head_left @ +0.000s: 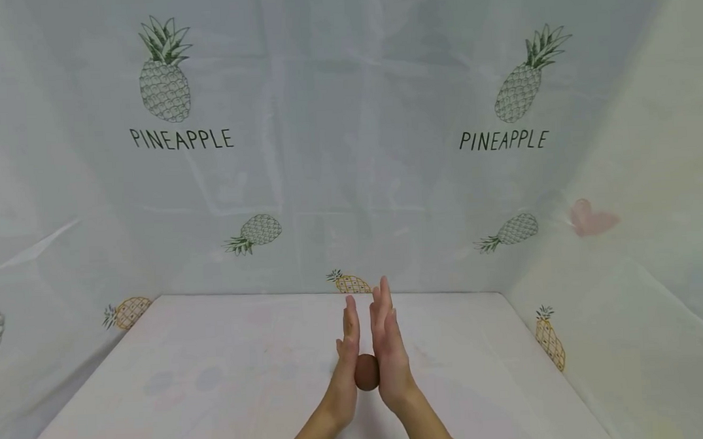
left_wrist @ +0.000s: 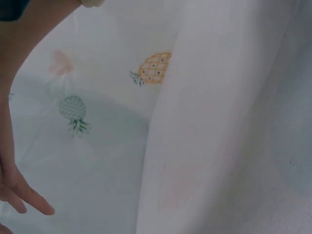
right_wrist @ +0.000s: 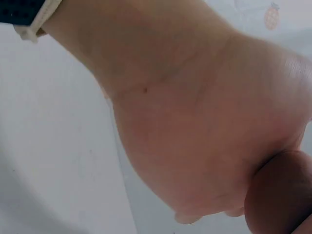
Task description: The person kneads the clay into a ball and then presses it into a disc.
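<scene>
A smooth brown ball sits between two upright palms, low in the middle of the head view. My left hand touches it from the left, and my right hand from the right. Both hands have their fingers straight, pointing away from me, with a narrow gap between them above the ball. In the right wrist view the right hand fills the middle, and the ball shows against the palm at the lower right corner. The left wrist view has a wrist and some fingers along its left edge; the ball is out of sight there.
Beneath the hands lies a white tabletop with a straight far edge. Pale sheeting printed with pineapples hangs behind it, and further sheeting borders the right side. More of it stands on the left.
</scene>
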The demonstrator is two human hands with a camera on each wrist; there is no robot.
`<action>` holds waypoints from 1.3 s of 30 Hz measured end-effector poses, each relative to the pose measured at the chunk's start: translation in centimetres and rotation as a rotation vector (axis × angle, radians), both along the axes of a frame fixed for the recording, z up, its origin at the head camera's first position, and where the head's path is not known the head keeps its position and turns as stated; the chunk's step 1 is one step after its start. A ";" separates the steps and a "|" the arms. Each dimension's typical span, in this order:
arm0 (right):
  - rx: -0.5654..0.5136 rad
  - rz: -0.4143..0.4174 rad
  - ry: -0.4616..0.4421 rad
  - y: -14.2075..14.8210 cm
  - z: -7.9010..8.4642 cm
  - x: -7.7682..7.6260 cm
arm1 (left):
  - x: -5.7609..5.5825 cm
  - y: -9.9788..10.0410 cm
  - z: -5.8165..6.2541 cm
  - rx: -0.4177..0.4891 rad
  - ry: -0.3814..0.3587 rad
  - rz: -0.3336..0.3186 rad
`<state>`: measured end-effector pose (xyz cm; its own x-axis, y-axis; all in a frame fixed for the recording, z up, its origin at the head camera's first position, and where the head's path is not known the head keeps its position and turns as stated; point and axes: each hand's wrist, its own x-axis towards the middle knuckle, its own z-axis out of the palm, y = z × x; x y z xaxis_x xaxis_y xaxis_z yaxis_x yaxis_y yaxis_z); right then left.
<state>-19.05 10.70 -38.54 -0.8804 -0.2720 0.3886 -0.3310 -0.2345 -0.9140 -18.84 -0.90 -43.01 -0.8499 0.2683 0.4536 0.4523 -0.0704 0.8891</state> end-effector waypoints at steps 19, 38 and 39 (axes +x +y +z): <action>0.007 0.131 -0.112 -1.4 -1.6 -0.5 | 0.5 -1.2 1.7 0.033 0.139 0.016; 0.071 0.110 0.036 -1.8 -0.1 1.3 | -1.0 -2.2 1.3 0.058 0.022 0.117; 0.067 0.103 0.044 -1.7 0.0 1.2 | -1.0 -2.1 1.1 0.050 0.018 0.108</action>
<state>-17.82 9.00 -38.51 -0.8288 -0.3867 0.4044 -0.3487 -0.2085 -0.9138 -19.81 -2.97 -41.87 -0.8644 0.1519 0.4793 0.4753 -0.0643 0.8775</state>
